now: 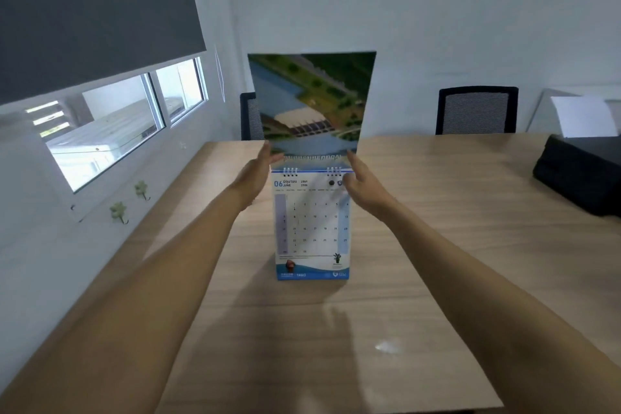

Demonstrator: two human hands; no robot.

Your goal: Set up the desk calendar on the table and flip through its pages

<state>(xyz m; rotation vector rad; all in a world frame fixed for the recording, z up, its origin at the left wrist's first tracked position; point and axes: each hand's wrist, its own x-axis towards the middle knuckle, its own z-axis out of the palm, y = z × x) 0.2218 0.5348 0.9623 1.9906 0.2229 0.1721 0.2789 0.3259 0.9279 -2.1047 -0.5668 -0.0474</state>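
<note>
Calendar (312, 228): upright on table (420, 212), near centre, spiral binding at top, base resting on the wood. Front sheet headed "06 JUNE", date grid below, blue band along the bottom edge.

Page (312, 101): raised vertical above the binding, printed side toward the camera. Aerial photo on it, seen upside down: a pale roofed building, green ground, water. Line of text at its lower edge also inverted.

Left hand (258, 175): at the left lower edge of the raised page, level with the binding. Fingers extended, thumb toward the paper, touching the edge. Pinching or merely steadying: cannot tell, contact blurred.

Right hand (361, 183): at the right lower edge of the page, beside the right end of the binding. Fingers loosely spread, fingertips against the paper and the top right corner of the June sheet. Firm hold not evident; cannot tell.

Both forearms bare, reaching in from the bottom corners, converging on the calendar.

Table: light wood grain, shadows of arms and calendar on the near half.

Chairs: one (477, 111) dark, mesh-backed, at the far side right of the calendar; another (250, 116) partly hidden behind the page.

Black box (581, 171): far right on the table.

Window (117, 124): left wall, dark blind (94, 10) partly lowered.
</note>
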